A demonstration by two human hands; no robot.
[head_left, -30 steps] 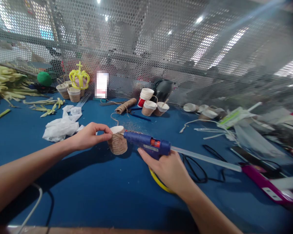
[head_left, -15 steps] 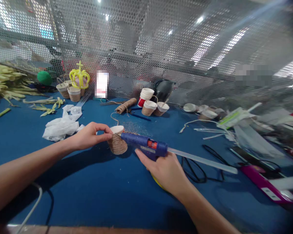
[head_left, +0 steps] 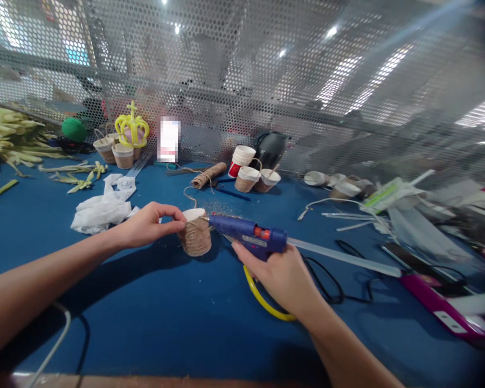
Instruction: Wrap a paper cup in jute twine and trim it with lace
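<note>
A small white paper cup wrapped in brown twine point(head_left: 195, 235) stands upright on the blue table point(head_left: 157, 312). My left hand point(head_left: 147, 224) pinches its rim on the left side. My right hand point(head_left: 281, 277) grips a blue hot glue gun point(head_left: 248, 236) with an orange trigger. Its nozzle points left, right at the cup's upper right edge. A clear glue stick point(head_left: 343, 257) juts out of the gun's back toward the right. A yellow ring point(head_left: 264, 303) lies on the table under my right hand.
A twine spool point(head_left: 208, 175) and several other cups point(head_left: 254, 178) stand behind the cup. White plastic point(head_left: 102, 208) lies to the left, a yellow crown point(head_left: 131, 129) and green leaves point(head_left: 8, 137) farther back left. Black scissors point(head_left: 327, 280), a pink ruler point(head_left: 440, 307) and papers crowd the right. A perforated metal screen point(head_left: 242, 70) closes the back.
My right hand has drawn the glue gun slightly to the right and up, so more of the yellow ring shows beneath it. My left hand and the cup have stayed in place.
</note>
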